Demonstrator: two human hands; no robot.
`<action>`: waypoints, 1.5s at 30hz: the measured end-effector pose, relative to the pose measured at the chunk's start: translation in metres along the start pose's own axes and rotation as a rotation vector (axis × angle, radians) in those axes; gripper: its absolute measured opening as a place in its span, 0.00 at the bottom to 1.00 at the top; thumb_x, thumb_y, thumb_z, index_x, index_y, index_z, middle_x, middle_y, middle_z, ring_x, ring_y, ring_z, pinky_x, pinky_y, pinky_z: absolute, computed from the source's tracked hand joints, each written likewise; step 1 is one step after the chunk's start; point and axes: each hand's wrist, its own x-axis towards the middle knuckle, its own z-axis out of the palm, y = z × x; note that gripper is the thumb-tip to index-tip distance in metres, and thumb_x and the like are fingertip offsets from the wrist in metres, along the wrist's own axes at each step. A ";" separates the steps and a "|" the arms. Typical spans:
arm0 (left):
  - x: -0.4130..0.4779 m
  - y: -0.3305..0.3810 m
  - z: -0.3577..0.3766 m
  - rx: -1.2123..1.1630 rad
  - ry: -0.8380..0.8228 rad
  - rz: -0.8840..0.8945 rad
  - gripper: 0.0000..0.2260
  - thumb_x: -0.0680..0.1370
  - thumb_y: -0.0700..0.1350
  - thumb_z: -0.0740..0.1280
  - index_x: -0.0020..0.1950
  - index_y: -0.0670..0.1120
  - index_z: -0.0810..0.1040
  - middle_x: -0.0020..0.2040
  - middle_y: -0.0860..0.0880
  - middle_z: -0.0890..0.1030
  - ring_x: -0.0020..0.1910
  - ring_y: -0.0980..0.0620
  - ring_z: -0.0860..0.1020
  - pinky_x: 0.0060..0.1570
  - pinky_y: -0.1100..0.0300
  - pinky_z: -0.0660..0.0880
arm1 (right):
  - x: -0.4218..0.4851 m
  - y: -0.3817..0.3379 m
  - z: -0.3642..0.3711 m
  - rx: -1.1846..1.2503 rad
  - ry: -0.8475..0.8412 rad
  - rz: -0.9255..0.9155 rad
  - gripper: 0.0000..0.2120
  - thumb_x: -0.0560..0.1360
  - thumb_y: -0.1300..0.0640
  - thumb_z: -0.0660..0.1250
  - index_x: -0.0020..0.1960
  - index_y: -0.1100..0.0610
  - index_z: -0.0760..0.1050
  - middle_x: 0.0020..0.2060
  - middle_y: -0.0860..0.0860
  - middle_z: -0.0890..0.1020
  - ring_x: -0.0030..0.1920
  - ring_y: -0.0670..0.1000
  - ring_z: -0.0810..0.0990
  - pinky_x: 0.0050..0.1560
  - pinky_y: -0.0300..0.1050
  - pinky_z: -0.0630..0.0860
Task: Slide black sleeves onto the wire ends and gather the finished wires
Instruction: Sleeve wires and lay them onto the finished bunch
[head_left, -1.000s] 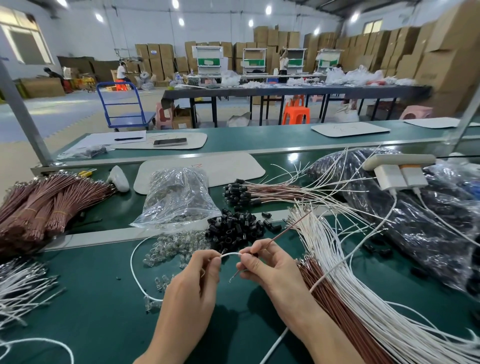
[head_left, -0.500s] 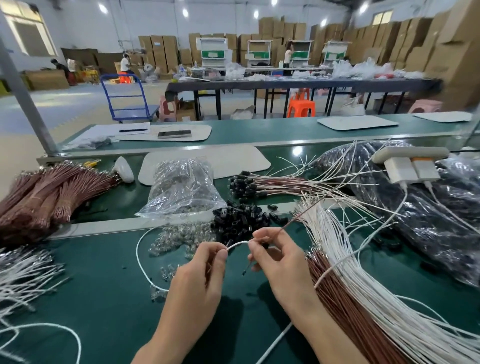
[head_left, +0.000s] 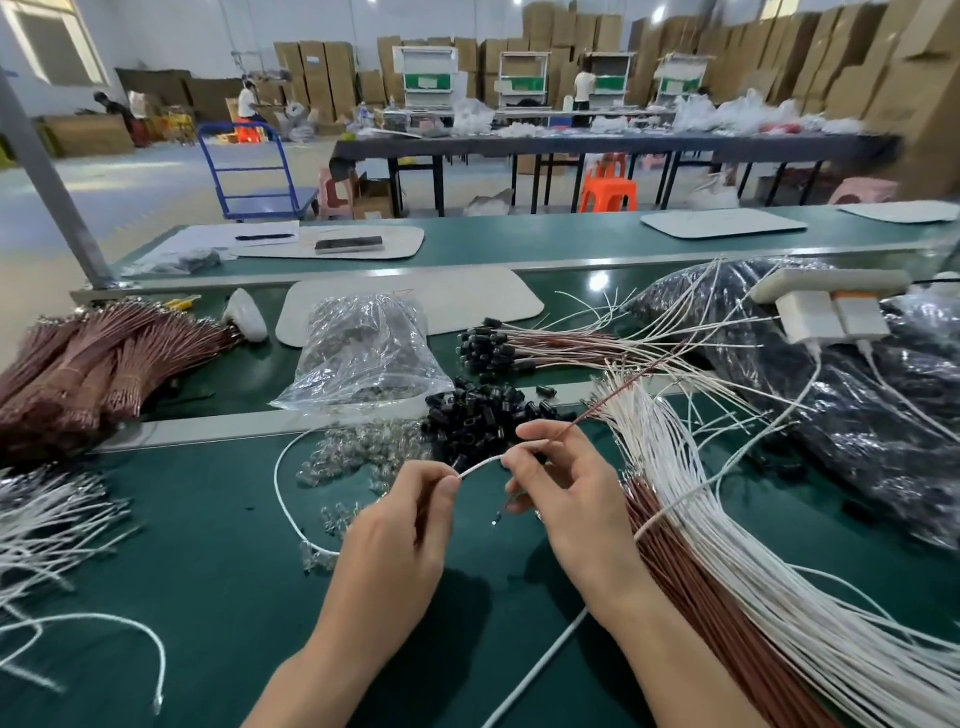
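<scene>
My left hand (head_left: 402, 525) pinches a white wire (head_left: 480, 464) between thumb and forefinger, and the wire loops away to the left over the green table. My right hand (head_left: 566, 493) pinches the same wire's other part and also holds a brown wire (head_left: 613, 397) that runs up to the right, its metal tip hanging below the fingers. A heap of loose black sleeves (head_left: 480, 415) lies just beyond both hands. Finished wires with black sleeves (head_left: 493, 348) lie further back. A fan of white and brown wires (head_left: 727, 545) spreads to the right.
A clear plastic bag (head_left: 363, 353) and small glass bulbs (head_left: 358, 452) lie left of the sleeves. Bundled brown wires (head_left: 88, 369) sit at far left, loose white wires (head_left: 47, 525) below them. Dark plastic bags (head_left: 857, 415) and a white power strip (head_left: 826, 296) fill the right.
Both hands stay on the wires with the same grip. The view has tilted slightly, so the hands sit a little lower; the white wire between them looks much the same.
</scene>
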 end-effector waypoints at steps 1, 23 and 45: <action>-0.001 0.001 0.000 0.010 -0.004 0.003 0.06 0.83 0.56 0.59 0.51 0.58 0.72 0.34 0.54 0.77 0.31 0.53 0.76 0.33 0.53 0.75 | 0.000 0.000 0.000 0.020 0.012 0.018 0.08 0.77 0.63 0.72 0.52 0.52 0.79 0.39 0.50 0.84 0.36 0.48 0.81 0.36 0.39 0.79; -0.003 0.009 -0.002 0.141 -0.024 0.104 0.03 0.81 0.55 0.62 0.51 0.59 0.74 0.40 0.64 0.78 0.34 0.62 0.75 0.35 0.72 0.69 | 0.007 -0.008 -0.011 0.476 0.068 0.226 0.16 0.74 0.58 0.67 0.60 0.53 0.82 0.40 0.49 0.83 0.43 0.49 0.84 0.46 0.39 0.82; -0.002 0.012 -0.002 0.153 -0.017 0.206 0.02 0.82 0.51 0.65 0.52 0.56 0.77 0.45 0.63 0.77 0.34 0.67 0.71 0.36 0.72 0.68 | 0.004 -0.014 -0.011 0.471 -0.098 0.428 0.12 0.81 0.61 0.64 0.62 0.59 0.81 0.47 0.57 0.85 0.37 0.49 0.80 0.38 0.41 0.80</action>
